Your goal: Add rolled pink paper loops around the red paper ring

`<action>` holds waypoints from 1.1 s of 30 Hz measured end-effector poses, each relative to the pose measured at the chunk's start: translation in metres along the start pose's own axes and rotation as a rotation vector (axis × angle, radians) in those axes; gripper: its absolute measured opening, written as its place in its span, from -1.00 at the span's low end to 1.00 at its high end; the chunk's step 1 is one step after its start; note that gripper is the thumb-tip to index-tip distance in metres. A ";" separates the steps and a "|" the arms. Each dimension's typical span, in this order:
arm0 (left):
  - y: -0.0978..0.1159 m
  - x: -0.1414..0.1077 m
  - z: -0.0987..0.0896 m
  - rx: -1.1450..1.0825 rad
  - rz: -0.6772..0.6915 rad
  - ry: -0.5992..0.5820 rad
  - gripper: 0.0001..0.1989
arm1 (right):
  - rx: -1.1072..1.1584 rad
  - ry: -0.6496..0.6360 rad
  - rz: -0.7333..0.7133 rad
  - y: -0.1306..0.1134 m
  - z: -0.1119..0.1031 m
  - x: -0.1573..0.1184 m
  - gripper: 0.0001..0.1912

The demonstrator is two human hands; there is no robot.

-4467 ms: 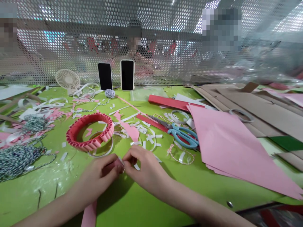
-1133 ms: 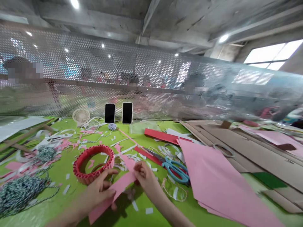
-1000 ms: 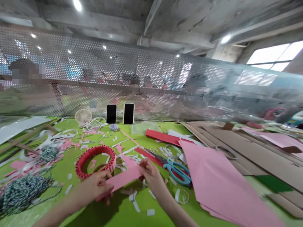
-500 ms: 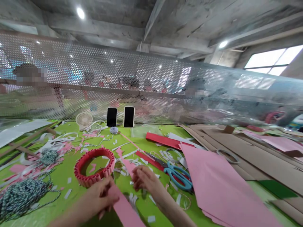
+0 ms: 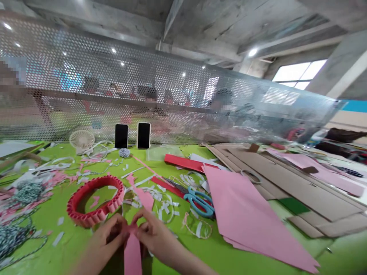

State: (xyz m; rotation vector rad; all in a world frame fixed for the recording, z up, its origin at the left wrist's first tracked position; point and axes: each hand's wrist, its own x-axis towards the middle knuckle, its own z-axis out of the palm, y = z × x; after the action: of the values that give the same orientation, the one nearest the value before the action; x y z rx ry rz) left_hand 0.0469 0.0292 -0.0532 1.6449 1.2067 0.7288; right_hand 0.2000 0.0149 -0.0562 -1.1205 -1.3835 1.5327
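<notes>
Pink paper strip (image 5: 132, 256), lower centre of frame: gripped at its upper end, fingers of left hand (image 5: 107, 238) and right hand (image 5: 156, 236) closed on it. Red pleated paper ring (image 5: 96, 215) just beside, upper left of the hands.

A bare concrete ceiling (image 5: 94, 19) runs overhead, crossed by deep beams (image 5: 200, 42), with small round lights (image 5: 252, 52) set into it. On the right, a square concrete pillar (image 5: 344, 68) stands beside a bright window (image 5: 298, 72) with pale daylight behind it. A long perforated metal screen (image 5: 57, 76) rises from the far edge of the green desk (image 5: 243, 259) and stretches across the room. Through its holes, a dark horizontal rail (image 5: 71, 95) and several blurred people (image 5: 150, 95) are faintly visible on the far side. Further right, beyond the screen's end, is a strip of blue wall (image 5: 355, 105).
</notes>
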 end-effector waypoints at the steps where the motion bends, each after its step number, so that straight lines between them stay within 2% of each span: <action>1: -0.001 -0.001 0.001 -0.018 -0.005 -0.005 -0.79 | -0.033 0.002 -0.025 0.000 0.000 0.000 -0.91; 3: -0.002 -0.002 0.001 -0.012 0.007 -0.026 -0.80 | -0.113 0.016 -0.093 -0.002 -0.001 -0.001 -0.95; 6: 0.002 -0.006 0.003 0.041 0.051 -0.004 -0.83 | -0.161 0.018 -0.135 -0.005 -0.003 -0.001 -0.87; 9: 0.006 -0.010 0.004 0.059 0.083 0.046 -0.83 | -0.129 -0.012 -0.092 -0.006 -0.004 -0.001 -0.89; 15: 0.009 -0.009 0.004 0.080 0.126 0.054 -0.86 | -0.042 -0.034 0.054 -0.008 -0.003 -0.004 -0.70; 20: 0.013 -0.011 0.003 -0.012 0.074 0.058 -0.85 | -0.125 0.068 -0.004 -0.010 -0.001 -0.007 -0.83; 24: 0.017 -0.010 0.001 0.026 0.005 -0.068 -0.78 | -0.155 0.099 -0.078 -0.007 0.000 -0.008 -0.95; 26: 0.017 -0.010 0.001 0.044 -0.020 -0.111 -0.76 | -0.199 0.098 -0.125 -0.005 0.000 -0.009 -0.93; 29: 0.016 -0.010 0.001 0.043 -0.004 -0.098 -0.78 | -0.241 0.091 -0.160 -0.001 0.001 -0.011 -0.94; 33: 0.015 -0.012 0.001 0.017 0.007 -0.095 -0.81 | -0.158 0.012 -0.068 0.005 0.003 -0.013 -0.92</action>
State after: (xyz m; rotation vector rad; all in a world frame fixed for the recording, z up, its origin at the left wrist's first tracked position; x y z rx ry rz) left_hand 0.0496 0.0166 -0.0393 1.6798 1.1426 0.6390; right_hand 0.2015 0.0012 -0.0592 -1.1631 -1.5411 1.3862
